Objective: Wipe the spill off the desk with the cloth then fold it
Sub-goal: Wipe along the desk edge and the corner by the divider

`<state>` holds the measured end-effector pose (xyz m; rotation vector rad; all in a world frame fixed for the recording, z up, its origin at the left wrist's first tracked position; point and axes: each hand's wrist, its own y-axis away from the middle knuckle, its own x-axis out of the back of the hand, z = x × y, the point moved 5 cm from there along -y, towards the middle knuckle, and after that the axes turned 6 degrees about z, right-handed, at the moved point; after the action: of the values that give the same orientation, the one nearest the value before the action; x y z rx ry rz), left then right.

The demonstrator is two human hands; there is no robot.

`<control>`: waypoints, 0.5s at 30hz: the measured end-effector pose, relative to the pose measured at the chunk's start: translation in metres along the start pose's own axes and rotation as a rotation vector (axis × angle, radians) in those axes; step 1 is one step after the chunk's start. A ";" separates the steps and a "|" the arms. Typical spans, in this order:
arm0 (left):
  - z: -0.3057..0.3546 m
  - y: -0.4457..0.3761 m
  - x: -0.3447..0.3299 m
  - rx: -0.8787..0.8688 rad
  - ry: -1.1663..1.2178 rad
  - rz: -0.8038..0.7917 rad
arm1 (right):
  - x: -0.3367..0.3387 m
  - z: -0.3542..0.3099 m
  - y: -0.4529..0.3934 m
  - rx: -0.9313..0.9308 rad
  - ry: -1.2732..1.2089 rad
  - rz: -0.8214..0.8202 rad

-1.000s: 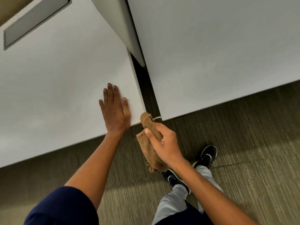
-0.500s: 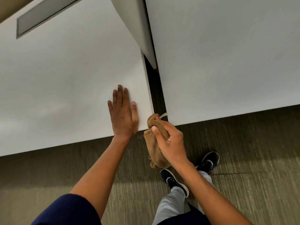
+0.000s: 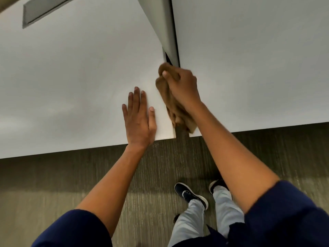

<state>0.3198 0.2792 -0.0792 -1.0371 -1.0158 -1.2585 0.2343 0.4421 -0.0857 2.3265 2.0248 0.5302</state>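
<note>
My right hand [image 3: 183, 86] grips a bunched brown cloth [image 3: 170, 106], held over the gap between two white desks. The cloth hangs down from my fist toward the desks' front edge. My left hand [image 3: 138, 118] lies flat with straight fingers on the near right corner of the left desk [image 3: 71, 77], just left of the cloth. No spill is visible on either desk surface.
The right desk [image 3: 258, 59] lies across a narrow gap. A grey divider panel [image 3: 160, 20] rises between the desks at the back. A grey recessed slot [image 3: 44, 11] sits in the left desk's far part. Carpeted floor [image 3: 89, 175] and my shoes lie below.
My right hand has carried the cloth up from below the desk edge to over the gap between the desks. My left hand stays flat on the left desk's corner.
</note>
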 end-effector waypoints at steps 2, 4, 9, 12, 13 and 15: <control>0.000 0.000 0.000 -0.007 -0.002 0.003 | -0.002 -0.003 -0.020 -0.022 -0.039 0.004; -0.001 0.000 0.000 -0.012 -0.005 0.004 | -0.002 0.000 -0.025 -0.050 -0.090 -0.006; -0.002 -0.001 -0.001 -0.009 -0.004 0.001 | 0.002 0.016 0.010 -0.089 -0.174 -0.035; -0.001 0.000 -0.001 -0.012 -0.003 0.006 | 0.005 0.028 0.048 -0.113 -0.182 -0.069; -0.001 0.000 -0.002 -0.015 -0.003 0.007 | 0.007 0.033 0.062 -0.131 -0.188 -0.078; -0.002 0.000 -0.003 -0.018 -0.010 0.002 | 0.008 0.043 0.089 -0.158 -0.207 -0.076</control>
<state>0.3193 0.2778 -0.0822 -1.0591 -1.0120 -1.2642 0.3316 0.4442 -0.1040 2.1087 1.8956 0.4109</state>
